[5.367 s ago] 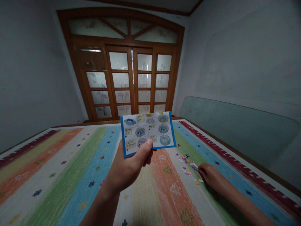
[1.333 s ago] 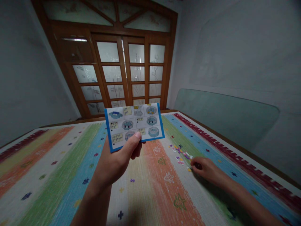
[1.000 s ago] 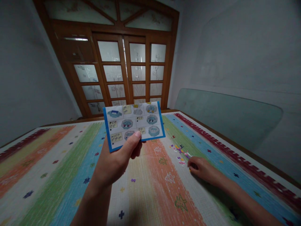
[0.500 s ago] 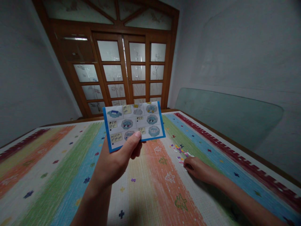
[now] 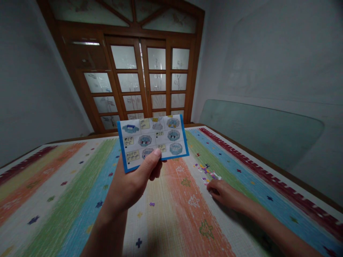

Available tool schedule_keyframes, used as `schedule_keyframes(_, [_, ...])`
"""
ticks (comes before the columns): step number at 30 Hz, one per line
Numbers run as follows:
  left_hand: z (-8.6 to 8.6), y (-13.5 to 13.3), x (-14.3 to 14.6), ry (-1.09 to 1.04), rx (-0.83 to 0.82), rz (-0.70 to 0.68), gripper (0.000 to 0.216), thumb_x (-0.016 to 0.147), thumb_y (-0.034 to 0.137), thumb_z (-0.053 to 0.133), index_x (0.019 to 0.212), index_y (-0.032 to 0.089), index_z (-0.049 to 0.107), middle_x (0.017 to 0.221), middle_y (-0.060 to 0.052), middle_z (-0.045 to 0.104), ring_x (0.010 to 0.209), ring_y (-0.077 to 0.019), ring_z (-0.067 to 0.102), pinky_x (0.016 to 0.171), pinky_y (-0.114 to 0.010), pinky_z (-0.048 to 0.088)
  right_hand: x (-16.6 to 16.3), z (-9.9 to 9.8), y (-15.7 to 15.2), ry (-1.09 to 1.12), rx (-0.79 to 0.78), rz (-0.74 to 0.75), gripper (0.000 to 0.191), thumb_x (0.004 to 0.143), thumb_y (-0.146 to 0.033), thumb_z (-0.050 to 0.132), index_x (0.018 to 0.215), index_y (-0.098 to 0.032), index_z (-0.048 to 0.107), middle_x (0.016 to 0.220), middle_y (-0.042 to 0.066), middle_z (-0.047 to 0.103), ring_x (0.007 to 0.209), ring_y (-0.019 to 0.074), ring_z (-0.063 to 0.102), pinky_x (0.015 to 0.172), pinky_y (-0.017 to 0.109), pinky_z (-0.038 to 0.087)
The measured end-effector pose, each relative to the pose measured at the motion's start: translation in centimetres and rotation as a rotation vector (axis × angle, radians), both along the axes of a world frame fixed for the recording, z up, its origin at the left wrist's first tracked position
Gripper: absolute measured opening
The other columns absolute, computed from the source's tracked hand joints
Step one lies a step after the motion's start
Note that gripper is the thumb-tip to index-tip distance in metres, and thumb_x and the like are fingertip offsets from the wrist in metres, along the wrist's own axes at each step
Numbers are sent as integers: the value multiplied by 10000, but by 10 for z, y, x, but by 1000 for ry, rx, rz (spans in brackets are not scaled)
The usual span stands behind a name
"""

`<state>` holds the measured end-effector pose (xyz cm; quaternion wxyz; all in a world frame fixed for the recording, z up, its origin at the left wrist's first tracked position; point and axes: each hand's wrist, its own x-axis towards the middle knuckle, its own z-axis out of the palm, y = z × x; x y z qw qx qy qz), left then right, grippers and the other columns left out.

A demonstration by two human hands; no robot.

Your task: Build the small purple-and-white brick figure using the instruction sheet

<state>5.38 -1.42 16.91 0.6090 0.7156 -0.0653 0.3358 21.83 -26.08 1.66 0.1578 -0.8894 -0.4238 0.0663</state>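
My left hand [image 5: 131,184] holds up a blue-bordered instruction card [image 5: 152,141] printed with building steps, thumb pressed on its lower edge. My right hand [image 5: 223,192] rests low on the striped mat [image 5: 80,185], fingers curled at the near edge of a small scatter of tiny coloured bricks [image 5: 206,171]. I cannot make out whether the curled fingers hold a brick.
The colourful striped mat covers the surface, edged in dark red along the right side [image 5: 268,178]. A wooden glazed door [image 5: 144,82] stands beyond the far end. A glass panel [image 5: 259,132] leans on the right wall. One stray purple piece [image 5: 152,204] lies mid-mat.
My right hand has slid leftward along the mat, from the right of the brick scatter to its near edge. The card in my left hand stays held up, nearly still.
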Motion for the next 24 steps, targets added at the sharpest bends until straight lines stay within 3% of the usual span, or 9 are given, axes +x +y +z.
schedule_keyframes(8, [1,1,0,-8,-13,-26,300,853,236,534,560,171,517,467,45,482,407,-67,425,379,-176,336,-13,3,-7,53,9,59,245,809,-87,413,815,-158,647,886,109,655,830,188,585,774,311,451])
schedule_keyframes(15, [1,0,1,-12,-30,-36,292,855,226,533,568,171,525,471,45,488,404,-63,423,373,-171,329,-14,-10,-3,75,39,24,196,751,-54,464,773,-155,631,855,88,645,781,170,573,737,293,439])
schedule_keyframes(19, [0,0,0,-14,-33,-40,293,852,235,540,567,172,520,468,48,481,404,-63,420,376,-172,330,-21,-12,18,44,76,66,212,791,-71,438,743,-143,632,810,91,642,725,163,557,691,276,428])
schedule_keyframes(24, [0,-1,0,-3,-27,-23,298,852,223,530,559,175,509,469,44,480,412,-68,427,376,-178,321,-46,-4,68,99,79,164,236,807,-51,432,723,-127,639,810,93,644,723,154,566,676,242,415])
